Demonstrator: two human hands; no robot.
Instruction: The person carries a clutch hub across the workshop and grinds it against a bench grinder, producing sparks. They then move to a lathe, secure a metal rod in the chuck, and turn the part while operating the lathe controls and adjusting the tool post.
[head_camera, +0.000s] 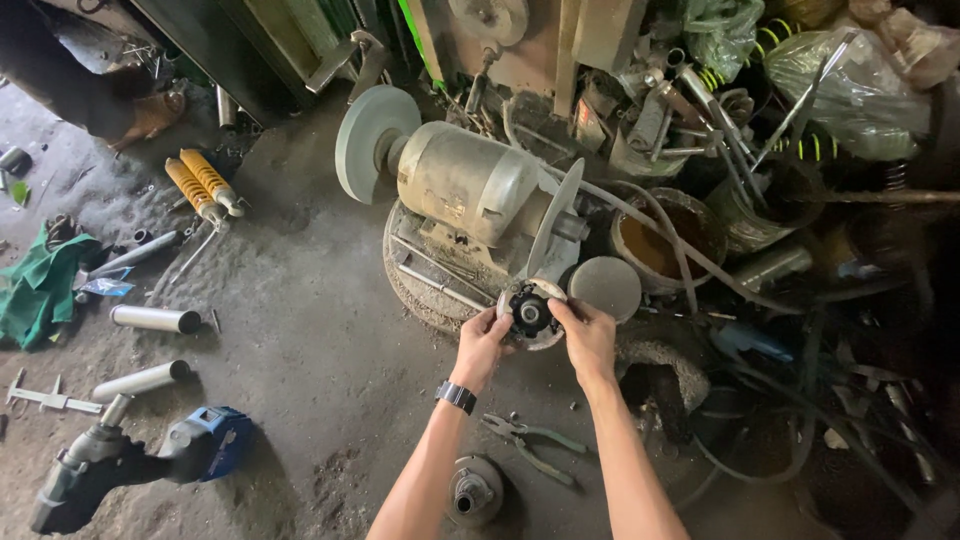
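Both hands, the left hand and right hand, grip a round black part with their fingers, beside the big grinder.

Dim, flat light; right side shadowed; sharp focus.

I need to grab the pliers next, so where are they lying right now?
In the head view the pliers lie on the dirty floor low in the middle, between the person's two forearms, just right of a round metal part.
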